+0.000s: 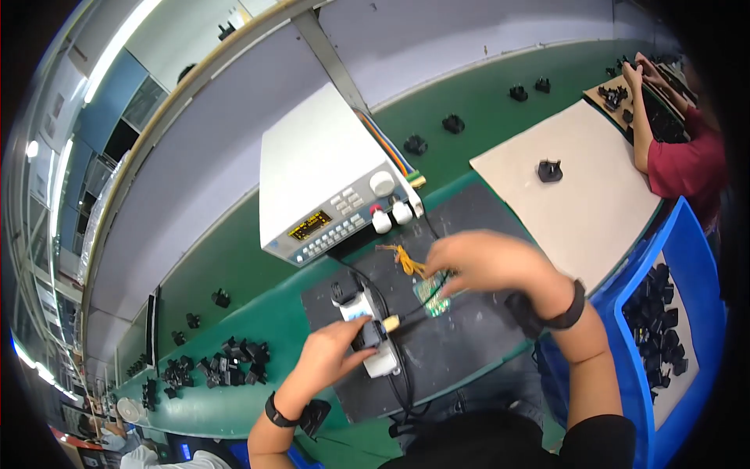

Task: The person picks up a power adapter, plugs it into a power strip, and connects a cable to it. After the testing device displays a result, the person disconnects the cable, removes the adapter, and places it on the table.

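Note:
My left hand (326,353) is closed on a dark power adapter (370,334) at the white power strip (380,362), thumb and fingers on opposite sides. A cream-coloured plug (391,323) meets the adapter's right side, and a black cable runs from it toward a green circuit board (434,299). Over that board hovers my right hand (488,266), its fingers bent and smeared by motion, so whether they grip anything is unclear. Yellow wires (406,259) lie bundled beside the board. Another black adapter (347,291) sits at the strip's upper end.
A white bench instrument (328,168) with a lit display stands behind the black mat (469,219). Single adapters lie along the green bench; several heap up at left (234,361). A blue bin (625,305) of adapters is at right, near a co-worker's arm (641,117).

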A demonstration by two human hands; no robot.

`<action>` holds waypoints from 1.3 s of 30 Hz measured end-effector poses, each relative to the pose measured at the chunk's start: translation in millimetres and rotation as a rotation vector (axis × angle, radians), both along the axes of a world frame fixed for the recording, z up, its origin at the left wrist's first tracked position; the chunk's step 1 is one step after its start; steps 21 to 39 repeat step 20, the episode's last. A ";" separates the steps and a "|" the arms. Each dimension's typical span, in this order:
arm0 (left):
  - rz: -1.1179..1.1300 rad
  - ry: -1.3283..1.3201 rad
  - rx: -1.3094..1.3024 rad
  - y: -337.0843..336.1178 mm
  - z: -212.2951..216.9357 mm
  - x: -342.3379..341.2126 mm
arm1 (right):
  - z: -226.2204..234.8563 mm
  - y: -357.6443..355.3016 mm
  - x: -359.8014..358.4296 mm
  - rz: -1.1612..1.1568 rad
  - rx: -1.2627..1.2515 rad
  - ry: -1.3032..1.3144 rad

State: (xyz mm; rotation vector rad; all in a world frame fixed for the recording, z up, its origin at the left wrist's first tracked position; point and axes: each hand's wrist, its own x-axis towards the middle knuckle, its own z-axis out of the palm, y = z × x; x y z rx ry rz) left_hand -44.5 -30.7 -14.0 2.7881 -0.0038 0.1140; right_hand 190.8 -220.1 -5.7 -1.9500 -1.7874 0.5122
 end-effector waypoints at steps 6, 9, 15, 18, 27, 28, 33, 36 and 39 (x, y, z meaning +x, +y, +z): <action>-0.056 0.047 -0.012 -9.3 4.2 7.2 | -56.7 90.1 178.0 -0.679 0.051 -0.543; -0.033 0.023 -0.050 -11.1 2.0 3.9 | -77.1 136.8 222.4 -0.649 0.053 -0.493; -0.026 0.025 -0.054 -10.8 3.1 2.8 | -77.7 178.5 249.3 -0.512 -0.343 -0.354; -0.033 0.080 -0.023 -10.6 7.8 7.2 | -82.5 161.2 249.8 -0.460 -0.110 -0.451; -0.024 0.091 -0.029 -6.5 6.0 4.6 | -56.9 153.2 228.3 -0.471 -0.290 -0.599; -0.024 0.091 -0.029 -6.5 6.0 4.6 | -56.9 153.2 228.3 -0.471 -0.290 -0.599; -0.024 0.091 -0.029 -6.5 6.0 4.6 | -56.9 153.2 228.3 -0.471 -0.290 -0.599; -0.024 0.091 -0.029 -6.5 6.0 4.6 | -56.9 153.2 228.3 -0.471 -0.290 -0.599; -0.024 0.091 -0.029 -6.5 6.0 4.6 | -56.9 153.2 228.3 -0.471 -0.290 -0.599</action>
